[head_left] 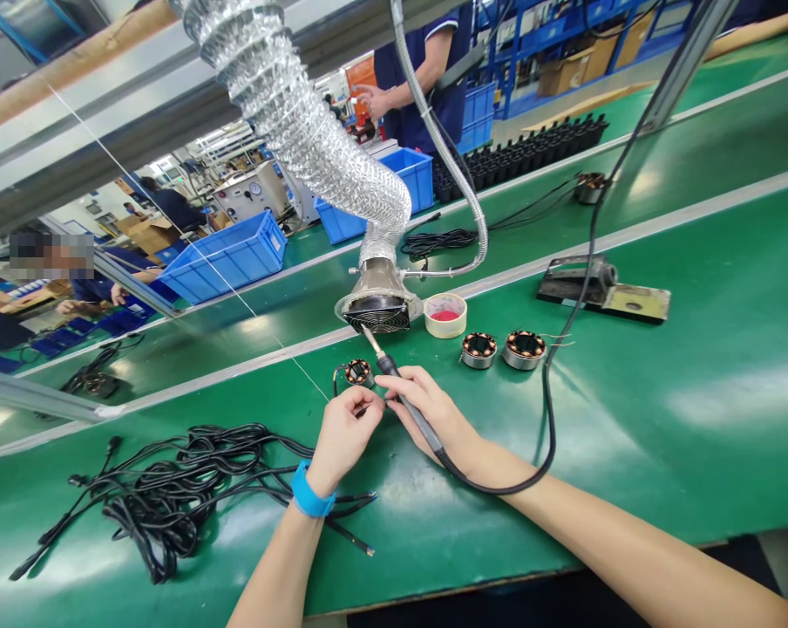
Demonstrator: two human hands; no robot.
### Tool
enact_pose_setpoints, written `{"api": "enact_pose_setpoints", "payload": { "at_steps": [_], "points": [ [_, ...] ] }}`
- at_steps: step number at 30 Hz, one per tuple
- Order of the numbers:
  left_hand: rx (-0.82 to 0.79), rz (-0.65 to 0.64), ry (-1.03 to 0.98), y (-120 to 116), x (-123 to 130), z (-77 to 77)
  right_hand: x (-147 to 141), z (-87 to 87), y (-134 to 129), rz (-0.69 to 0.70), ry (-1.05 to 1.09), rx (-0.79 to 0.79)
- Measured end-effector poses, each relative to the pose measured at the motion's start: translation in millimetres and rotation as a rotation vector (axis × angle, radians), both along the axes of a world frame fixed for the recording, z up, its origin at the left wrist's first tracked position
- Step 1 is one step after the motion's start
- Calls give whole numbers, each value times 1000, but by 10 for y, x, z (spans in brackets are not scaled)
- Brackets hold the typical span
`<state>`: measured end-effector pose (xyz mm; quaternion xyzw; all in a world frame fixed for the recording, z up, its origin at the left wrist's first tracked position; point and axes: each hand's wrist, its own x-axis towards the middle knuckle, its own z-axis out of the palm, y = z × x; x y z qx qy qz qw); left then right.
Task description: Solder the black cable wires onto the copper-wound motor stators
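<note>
My right hand [437,414] is closed around a soldering iron [415,419], whose metal tip points up and away toward the fume hood. Close beside it, my left hand [345,436], with a blue band at the wrist, is closed in a pinch; a small dark bit shows by the fingertips, too hidden to name. Just beyond both hands sits a small wound stator [358,373] with short leads. Two more stators, one [478,350] beside the other [525,349], stand to the right. Black power cables [191,488] lie heaped at the left, some with stripped ends near my left wrist.
A fume hood [377,301] on a silver duct [329,148] hangs over the bench. Beside it are a tape roll [444,316] and a soldering iron stand [601,290]. The iron's black cord loops over my right forearm. Blue bins [230,257] and other people are beyond.
</note>
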<state>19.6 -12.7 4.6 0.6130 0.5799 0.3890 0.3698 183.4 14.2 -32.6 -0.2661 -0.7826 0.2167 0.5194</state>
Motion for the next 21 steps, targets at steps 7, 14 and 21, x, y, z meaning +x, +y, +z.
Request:
{"api": "enact_pose_setpoints", "payload": {
  "at_steps": [7, 14, 21],
  "points": [
    [-13, -50, 76, -31, 5, 78, 5, -29, 4, -16, 1, 23],
    [-265, -84, -138, -31, -54, 114, 23, -10, -16, -13, 4, 31],
    [-304, -32, -200, -7, -23, 85, 39, 28, -47, -5, -8, 26]
  ]
}}
